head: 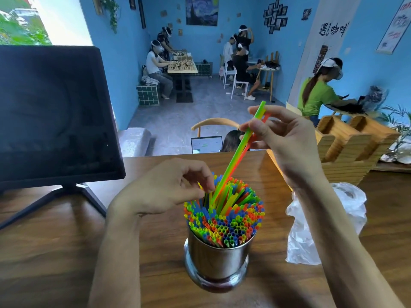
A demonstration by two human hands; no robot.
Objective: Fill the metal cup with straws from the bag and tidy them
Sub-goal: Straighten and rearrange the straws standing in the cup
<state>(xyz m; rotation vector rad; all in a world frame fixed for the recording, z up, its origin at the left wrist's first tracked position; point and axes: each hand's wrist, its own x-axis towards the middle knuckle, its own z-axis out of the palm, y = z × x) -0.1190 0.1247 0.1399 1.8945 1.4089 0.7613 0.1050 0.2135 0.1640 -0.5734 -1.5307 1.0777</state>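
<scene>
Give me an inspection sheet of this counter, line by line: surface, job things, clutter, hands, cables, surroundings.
Surface: wooden counter, dark grain, bare in front.
Job's things: metal cup upright, packed with coloured straws; a green straw and a red straw stick up at a slant; plastic bag lies crumpled right of the cup.
Clutter: dark monitor on a stand, left; wooden holder, right.
Hands: left hand, fingers among the straw tips; right hand pinches the two raised straws.
Cables: nothing seen.
Surroundings: blue-walled room, people at tables behind.
</scene>
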